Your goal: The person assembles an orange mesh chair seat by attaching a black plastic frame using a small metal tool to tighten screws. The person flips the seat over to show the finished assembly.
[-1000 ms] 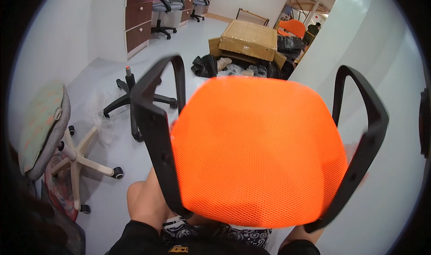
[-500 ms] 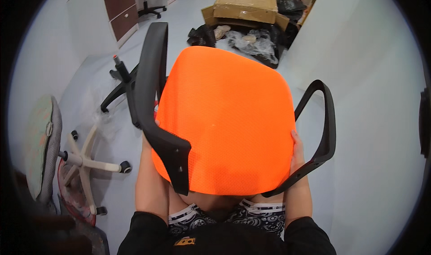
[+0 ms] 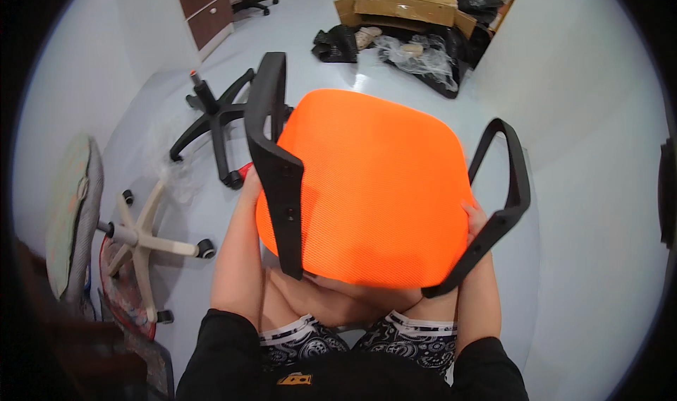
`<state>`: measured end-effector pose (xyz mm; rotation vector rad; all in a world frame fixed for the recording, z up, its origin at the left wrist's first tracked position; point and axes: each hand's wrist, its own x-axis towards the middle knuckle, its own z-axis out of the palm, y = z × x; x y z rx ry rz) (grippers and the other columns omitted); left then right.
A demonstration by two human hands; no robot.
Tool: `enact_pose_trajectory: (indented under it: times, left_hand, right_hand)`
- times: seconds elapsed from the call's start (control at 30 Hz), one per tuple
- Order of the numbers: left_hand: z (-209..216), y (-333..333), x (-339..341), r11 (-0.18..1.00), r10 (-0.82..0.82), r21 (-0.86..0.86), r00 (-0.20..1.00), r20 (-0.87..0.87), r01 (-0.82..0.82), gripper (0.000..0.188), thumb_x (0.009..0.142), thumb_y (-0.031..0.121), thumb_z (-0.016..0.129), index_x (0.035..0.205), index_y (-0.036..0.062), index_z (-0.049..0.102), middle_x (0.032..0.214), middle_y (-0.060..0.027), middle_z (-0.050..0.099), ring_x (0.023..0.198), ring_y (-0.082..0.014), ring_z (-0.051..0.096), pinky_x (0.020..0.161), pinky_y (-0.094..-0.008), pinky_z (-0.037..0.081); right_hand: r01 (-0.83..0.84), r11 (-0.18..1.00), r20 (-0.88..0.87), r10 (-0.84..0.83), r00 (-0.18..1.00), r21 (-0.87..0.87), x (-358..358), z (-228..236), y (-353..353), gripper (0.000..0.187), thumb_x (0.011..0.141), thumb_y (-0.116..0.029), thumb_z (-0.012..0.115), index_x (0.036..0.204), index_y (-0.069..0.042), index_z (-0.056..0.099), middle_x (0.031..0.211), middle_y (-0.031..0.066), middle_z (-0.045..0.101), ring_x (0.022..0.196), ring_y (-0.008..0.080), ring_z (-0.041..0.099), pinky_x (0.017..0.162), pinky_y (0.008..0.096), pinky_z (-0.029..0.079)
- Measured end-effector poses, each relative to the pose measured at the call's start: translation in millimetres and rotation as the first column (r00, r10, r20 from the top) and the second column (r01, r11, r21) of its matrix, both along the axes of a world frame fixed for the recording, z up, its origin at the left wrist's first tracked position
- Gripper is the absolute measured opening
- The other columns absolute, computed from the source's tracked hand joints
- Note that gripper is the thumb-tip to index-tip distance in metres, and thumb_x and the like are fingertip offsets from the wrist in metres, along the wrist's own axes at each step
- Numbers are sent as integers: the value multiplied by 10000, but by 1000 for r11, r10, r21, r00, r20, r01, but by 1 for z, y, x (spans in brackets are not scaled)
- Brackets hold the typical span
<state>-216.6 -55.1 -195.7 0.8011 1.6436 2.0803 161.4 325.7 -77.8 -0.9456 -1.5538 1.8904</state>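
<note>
An orange mesh chair seat (image 3: 377, 189) with a black armrest on each side is held up over my lap. The left armrest (image 3: 271, 140) and the right armrest (image 3: 518, 182) both stand upward from its edges. My left hand (image 3: 252, 184) grips the seat's left edge, its fingers mostly hidden behind the armrest. At the right edge, inside the armrest loop, my right hand (image 3: 477, 219) clasps the seat with its fingertips on the orange mesh. The underside of the seat is out of sight.
A black five-legged chair base (image 3: 217, 112) stands on the floor at left. Nearer lies a tipped old chair with a pale base (image 3: 144, 239) and worn cushion (image 3: 74, 217). A cardboard box (image 3: 405, 2) and plastic wrapping (image 3: 419, 55) sit ahead, a white wall (image 3: 592, 189) at right.
The seat has tilted and shifted slightly to the right in my hands, its near edge higher. The view has also shifted, showing more of the black base. Both hands still hold the seat.
</note>
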Motion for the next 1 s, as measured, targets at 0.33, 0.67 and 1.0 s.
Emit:
enact_pose_trajectory:
  times: [0.33, 0.67, 1.0]
  left_hand:
    - [-10, 92, -14, 988, 112, 50, 898, 425, -147, 471, 728, 75, 594, 1170, -38, 478, 1099, -114, 561, 988, -218, 573, 875, -331, 469]
    - [-24, 104, 0, 992, 103, 19, 875, 474, -126, 425, 798, 32, 571, 1197, -16, 433, 1075, -111, 542, 959, -208, 569, 869, -315, 473]
    - [-36, 108, -5, 992, 51, 81, 874, 482, -102, 417, 797, 34, 584, 1184, -18, 439, 1050, -125, 550, 941, -222, 584, 854, -326, 492]
  right_hand:
    - [204, 976, -14, -205, 979, -75, -64, -108, 120, 311, 855, -124, 616, 1149, -23, 609, 1186, 87, 602, 1163, 292, 506, 1006, 434, 406]
    - [71, 985, -19, -69, 997, 158, -59, -124, 123, 433, 886, -184, 596, 1275, -5, 528, 1246, 106, 573, 1137, 235, 522, 986, 356, 411]
    - [-87, 994, -75, 92, 993, 65, -64, -95, 99, 550, 864, -146, 589, 1361, 20, 422, 1336, 106, 514, 1237, 221, 471, 1052, 335, 345]
